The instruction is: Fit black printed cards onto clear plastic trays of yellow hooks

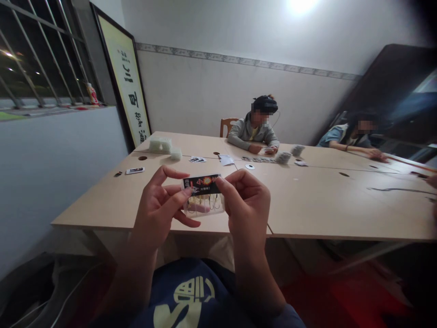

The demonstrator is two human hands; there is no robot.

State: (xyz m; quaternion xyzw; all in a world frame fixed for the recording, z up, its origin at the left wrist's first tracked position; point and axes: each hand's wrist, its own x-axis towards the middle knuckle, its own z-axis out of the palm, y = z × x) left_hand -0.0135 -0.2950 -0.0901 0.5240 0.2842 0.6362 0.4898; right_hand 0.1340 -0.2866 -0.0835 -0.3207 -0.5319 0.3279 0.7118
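Between my two hands, above the near table edge, is a small clear plastic box of fish hooks [218, 206]. Several hooks show through its transparent lower part. Across its upper part lies a black printed label [207, 187] with red and white marks. My left hand [160, 200] grips the box's left end, the thumb on the label and some fingers behind and below. My right hand [247, 205] pinches the right end, its thumb on the label's right corner. Whether the label is fully stuck down I cannot tell.
On the table [324, 200] stand stacked clear boxes [160, 145] at the far left. Nearby lie printed cards [198, 159], a white paper [226, 160] and a labelled pack [135, 171]. Across sits a person [254, 130] handling a small item; another person [355, 136] sits at right.
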